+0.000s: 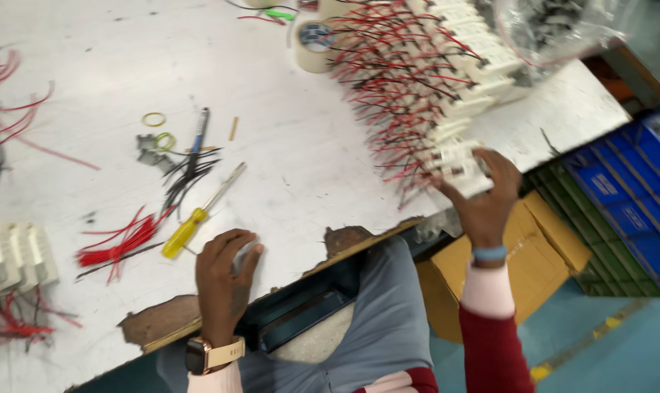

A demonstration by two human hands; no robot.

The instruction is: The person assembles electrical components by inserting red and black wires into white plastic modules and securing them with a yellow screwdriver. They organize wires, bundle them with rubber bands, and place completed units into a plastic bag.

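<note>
— Looking down at the white worktable, what is each hand doing?

— The right hand reaches out to the near end of a long row of white switch blocks with red and black leads, and its fingers close around the last white block at the table's edge. The picture is blurred there, so I cannot say how firm the grip is.

— And the left?

— The left hand rests at the chipped front edge of the table, curled over a small grey piece; it looks grasped, though most of it is hidden under the fingers.

— Why are the blocks lined up like that?

— I judge it keeps them in order, wires all fanning to one side, so the end one can be taken without tangling.

— What lies near the left hand?

— A yellow-handled screwdriver lies just beside it, with a bundle of cut red wires further left, and black wires and a blue pen beyond. More white blocks stand at the far left edge.

— Anything else?

— A roll of tape sits by the top of the row, a clear bag at the upper right, and below the table are a cardboard box and blue crates.
</note>
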